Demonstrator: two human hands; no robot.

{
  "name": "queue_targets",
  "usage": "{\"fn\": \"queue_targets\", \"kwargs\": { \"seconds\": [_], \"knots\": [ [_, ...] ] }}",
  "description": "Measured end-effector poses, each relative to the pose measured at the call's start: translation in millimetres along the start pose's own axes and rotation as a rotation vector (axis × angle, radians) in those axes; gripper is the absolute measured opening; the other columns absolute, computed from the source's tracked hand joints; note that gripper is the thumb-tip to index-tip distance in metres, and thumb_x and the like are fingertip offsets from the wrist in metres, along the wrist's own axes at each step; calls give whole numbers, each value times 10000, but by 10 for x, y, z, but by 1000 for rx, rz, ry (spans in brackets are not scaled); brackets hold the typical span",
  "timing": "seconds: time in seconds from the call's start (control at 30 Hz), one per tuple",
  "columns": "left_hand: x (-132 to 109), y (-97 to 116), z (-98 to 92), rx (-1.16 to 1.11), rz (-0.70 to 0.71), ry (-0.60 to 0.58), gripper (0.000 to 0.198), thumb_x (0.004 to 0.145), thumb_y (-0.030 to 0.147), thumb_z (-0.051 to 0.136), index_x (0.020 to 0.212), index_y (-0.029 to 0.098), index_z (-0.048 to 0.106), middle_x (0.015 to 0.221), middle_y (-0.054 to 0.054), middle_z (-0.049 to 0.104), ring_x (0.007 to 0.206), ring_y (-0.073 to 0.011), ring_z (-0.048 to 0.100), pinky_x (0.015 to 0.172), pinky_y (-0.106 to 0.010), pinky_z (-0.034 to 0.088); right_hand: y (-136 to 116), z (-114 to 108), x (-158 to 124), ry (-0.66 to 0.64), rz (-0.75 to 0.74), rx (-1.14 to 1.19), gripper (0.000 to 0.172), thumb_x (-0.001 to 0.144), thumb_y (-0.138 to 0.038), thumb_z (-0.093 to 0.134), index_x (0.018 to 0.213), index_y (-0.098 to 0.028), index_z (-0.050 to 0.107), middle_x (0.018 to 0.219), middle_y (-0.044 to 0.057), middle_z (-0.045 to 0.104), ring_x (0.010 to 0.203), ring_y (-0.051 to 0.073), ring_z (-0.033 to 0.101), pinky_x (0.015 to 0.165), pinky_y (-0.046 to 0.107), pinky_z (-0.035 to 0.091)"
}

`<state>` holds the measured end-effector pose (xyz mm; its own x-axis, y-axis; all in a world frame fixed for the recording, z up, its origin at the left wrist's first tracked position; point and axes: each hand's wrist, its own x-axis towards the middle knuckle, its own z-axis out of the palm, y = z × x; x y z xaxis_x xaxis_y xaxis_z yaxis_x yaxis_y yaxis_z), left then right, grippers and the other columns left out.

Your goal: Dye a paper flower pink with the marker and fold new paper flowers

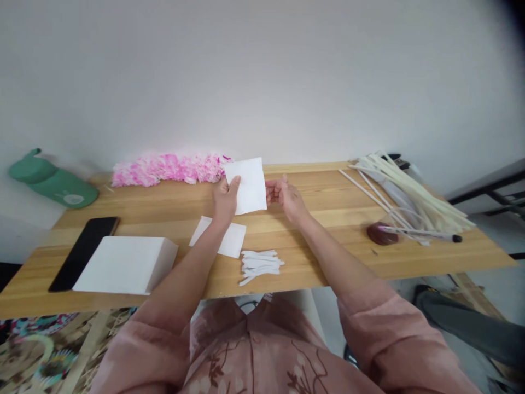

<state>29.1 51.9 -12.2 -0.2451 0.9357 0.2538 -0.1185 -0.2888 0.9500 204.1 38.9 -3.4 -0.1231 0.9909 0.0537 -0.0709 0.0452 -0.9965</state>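
A square white paper sheet (251, 186), perhaps a napkin or a small stack, is held up above the table in my left hand (226, 198), thumb on its front face. My right hand (287, 198) is just to the right of the sheet, its fingers apart and partly curled, with nothing visible in them. More white paper (233, 239) lies flat on the table under my left wrist. In front of it sits a small pile of thin white twisted strips (261, 264).
On the wooden table (328, 219) a pink-and-white fluffy row (168, 168) lies along the wall. At left are a green bottle (57, 180), a black phone (84, 251) and a white box (118, 262). Pale sticks (414, 191), a dark-red cup (382, 233) and a pen (438, 236) lie right.
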Motion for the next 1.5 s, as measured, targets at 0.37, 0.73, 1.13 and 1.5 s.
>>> {"fn": "queue_targets", "kwargs": {
  "seconds": [0.37,0.73,1.13,1.5],
  "knots": [
    [-26,-32,18,67,-27,-44,360,772,504,645,806,146,628,697,1,596,596,-106,496,543,-214,397,35,69,-13,37,-37,-135,364,724,-538,672,792,-182,638,687,-30,591,606,103,495,578,228,419],
    [-50,27,28,11,-96,-103,408,754,512,659,914,137,667,795,-42,673,691,-139,585,639,-246,471,-17,-6,-8,91,-35,14,485,776,-656,555,888,-191,635,780,29,620,655,125,552,595,250,467],
    [-103,59,59,46,-165,-150,405,710,532,693,789,136,655,647,0,613,577,-111,529,530,-221,414,-63,-26,10,277,-63,18,373,756,-560,631,745,-189,595,665,-17,574,562,86,493,545,218,434],
    [-8,24,41,-198,-228,18,436,675,511,735,879,134,656,826,-69,707,779,-185,652,694,-279,513,-7,-6,24,-12,172,141,546,763,-697,554,808,-165,672,665,40,629,550,117,558,486,235,451]
  ]
}}
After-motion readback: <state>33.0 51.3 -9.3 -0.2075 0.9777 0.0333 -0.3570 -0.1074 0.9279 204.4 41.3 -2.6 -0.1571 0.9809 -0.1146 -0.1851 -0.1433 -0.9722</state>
